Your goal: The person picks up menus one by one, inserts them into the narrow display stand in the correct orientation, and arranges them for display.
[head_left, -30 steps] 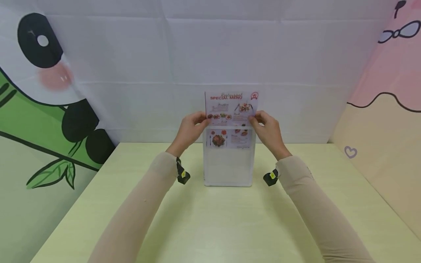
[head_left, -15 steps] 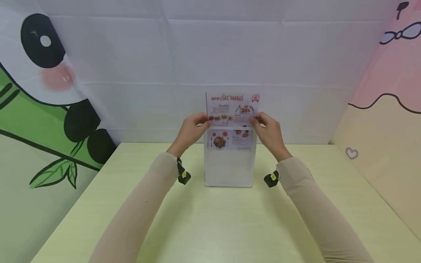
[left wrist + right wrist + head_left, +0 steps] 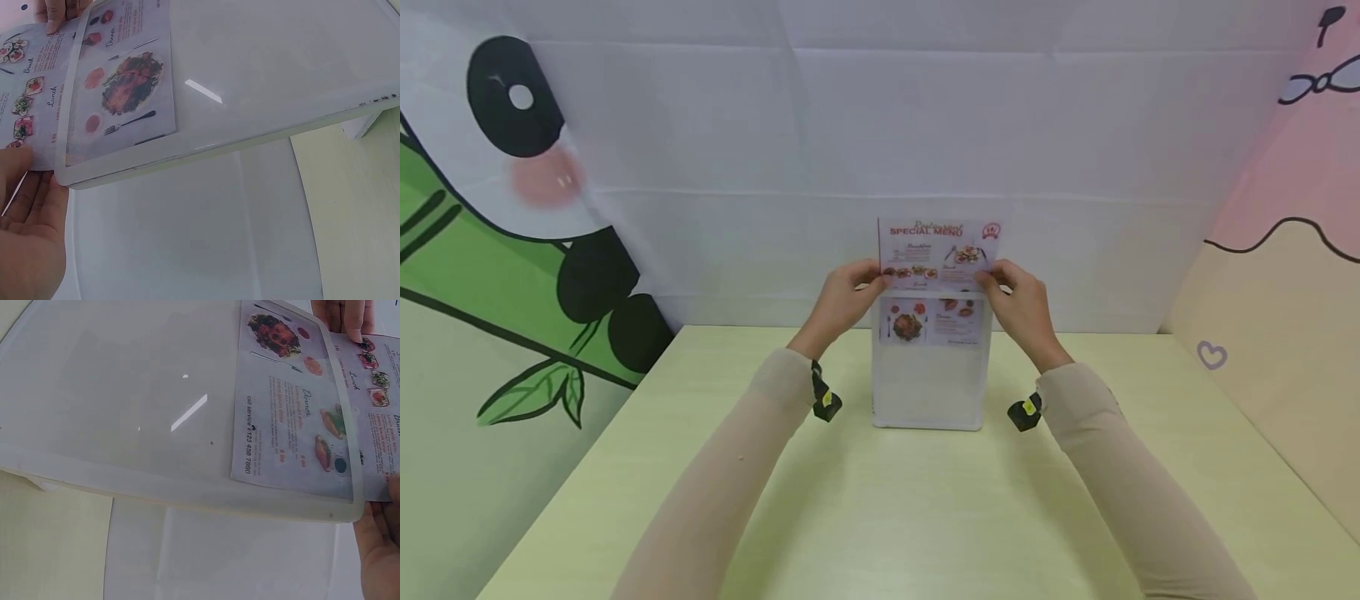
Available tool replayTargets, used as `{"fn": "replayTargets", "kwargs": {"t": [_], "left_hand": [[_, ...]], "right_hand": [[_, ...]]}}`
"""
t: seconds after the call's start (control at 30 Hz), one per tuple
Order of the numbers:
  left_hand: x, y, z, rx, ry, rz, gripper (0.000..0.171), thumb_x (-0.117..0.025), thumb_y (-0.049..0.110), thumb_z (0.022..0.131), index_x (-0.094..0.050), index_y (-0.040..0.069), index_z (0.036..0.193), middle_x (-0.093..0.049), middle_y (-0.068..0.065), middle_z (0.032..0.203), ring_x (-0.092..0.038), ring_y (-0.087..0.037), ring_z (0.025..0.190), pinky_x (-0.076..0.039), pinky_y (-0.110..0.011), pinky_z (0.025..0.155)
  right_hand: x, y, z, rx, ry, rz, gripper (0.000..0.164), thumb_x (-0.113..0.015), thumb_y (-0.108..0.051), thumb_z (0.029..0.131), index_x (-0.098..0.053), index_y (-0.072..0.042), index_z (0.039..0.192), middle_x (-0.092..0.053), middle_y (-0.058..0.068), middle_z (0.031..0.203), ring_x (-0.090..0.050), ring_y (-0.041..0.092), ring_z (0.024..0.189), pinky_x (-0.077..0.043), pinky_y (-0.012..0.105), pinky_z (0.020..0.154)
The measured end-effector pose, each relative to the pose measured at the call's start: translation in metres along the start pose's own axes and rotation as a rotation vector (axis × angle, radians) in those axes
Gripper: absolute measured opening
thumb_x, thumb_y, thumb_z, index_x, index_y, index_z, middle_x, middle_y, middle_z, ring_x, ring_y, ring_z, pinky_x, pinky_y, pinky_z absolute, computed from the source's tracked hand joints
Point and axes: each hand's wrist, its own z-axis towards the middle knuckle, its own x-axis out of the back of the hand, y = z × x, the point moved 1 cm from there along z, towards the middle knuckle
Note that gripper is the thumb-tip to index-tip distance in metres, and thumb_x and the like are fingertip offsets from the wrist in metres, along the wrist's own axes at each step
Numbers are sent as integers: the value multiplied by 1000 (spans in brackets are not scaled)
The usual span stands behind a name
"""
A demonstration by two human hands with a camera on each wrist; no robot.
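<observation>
A printed restaurant menu (image 3: 938, 258) stands partly inside a white-rimmed, clear-fronted sign holder (image 3: 928, 387) on the table. Its lower part shows behind the holder's front, and its upper part sticks out above the top rim. My left hand (image 3: 842, 300) pinches the menu's left edge between thumb and fingers, just above the rim. On the opposite edge, my right hand (image 3: 1022, 308) pinches it at about the same height. The left wrist view shows the menu's lower edge (image 3: 153, 122) well above the holder's bottom. In the right wrist view, the inserted part (image 3: 294, 419) lies flat behind the glossy front.
The pale yellow table (image 3: 880, 517) reaches back to a white cloth wall (image 3: 910, 125). Cartoon-printed panels stand at the left (image 3: 445, 350) and right (image 3: 1285, 325). A small foot (image 3: 361, 127) juts out behind the holder.
The menu has slid slightly down into the holder, with both hands lowering along with it. The whole head view has shifted a little. Both hands keep their pinch.
</observation>
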Motion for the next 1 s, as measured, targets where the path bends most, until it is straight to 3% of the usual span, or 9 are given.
{"fn": "replayTargets", "kwargs": {"t": [0.37,0.77,1.0], "left_hand": [[-2,0,1,2,2,15,23,-57,18,98,-67,7,114,-68,-10,115,-61,-23,112,-48,-37,103],[-1,2,0,-20,-4,8,20,-58,15,97,-67,6,112,-69,-11,112,-63,-24,109,-50,-35,101],[-2,0,-1,-36,-5,-3,24,-58,18,97,-63,8,118,-68,-11,115,-62,-24,110,-50,-37,99]], "right_hand": [[-1,3,-1,33,20,33,27,-54,-25,98,-57,-7,118,-67,17,114,-64,30,108,-53,45,95],[-1,3,1,36,23,-10,23,-52,-24,100,-56,-4,110,-66,16,112,-61,31,114,-51,46,97],[-2,4,1,35,21,-20,21,-53,-22,99,-57,-3,108,-66,15,112,-62,30,112,-53,45,95]]}}
